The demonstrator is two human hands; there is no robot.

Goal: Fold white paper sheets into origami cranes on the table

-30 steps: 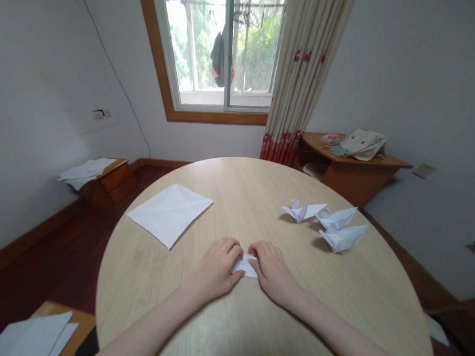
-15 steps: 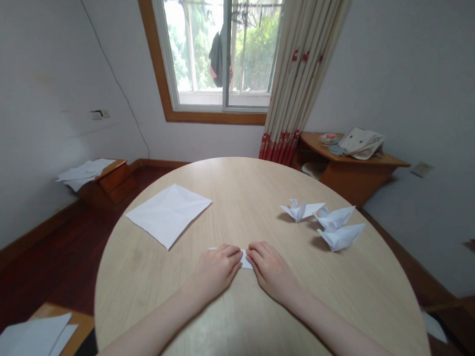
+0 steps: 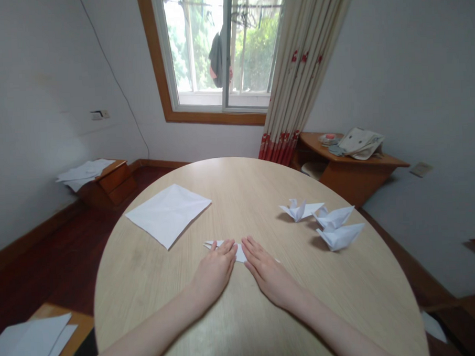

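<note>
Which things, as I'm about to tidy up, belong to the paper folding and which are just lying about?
Belonging to it:
folded paper under the left hand and right hand
round table
probably the flat white sheet and three folded paper figures

Apparently lying about:
pale bag on the corner desk
papers on the drawer unit

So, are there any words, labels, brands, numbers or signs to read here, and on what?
None can be read.
The flat sheet, the folded strip and the folded paper figures show no legible writing.
Marks on the pale item on the desk are too small and blurred to make out.
</note>
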